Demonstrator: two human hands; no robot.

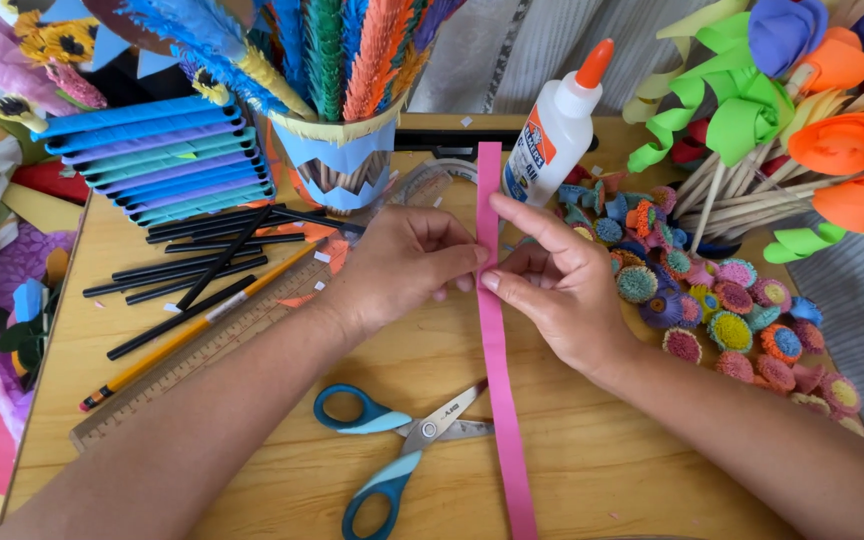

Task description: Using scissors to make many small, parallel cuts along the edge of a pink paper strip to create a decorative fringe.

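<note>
- Over the worktop (pixel 592 470), a long, narrow pink strip (pixel 498 390) runs lengthwise, flat and uncreased.
- Left hand (pixel 407 265) and right hand (pixel 552 280): fingers pinch the strip's upper part.
- Scissors (pixel 402 440) lie open just beside it.

Bright, even daylight, soft shadows under the forearms, sharp focus, slight wide-angle stretch at edges

Light wooden table (pixel 592 470) in bright daylight, a pale striped curtain (pixel 542 40) hanging behind it
</note>
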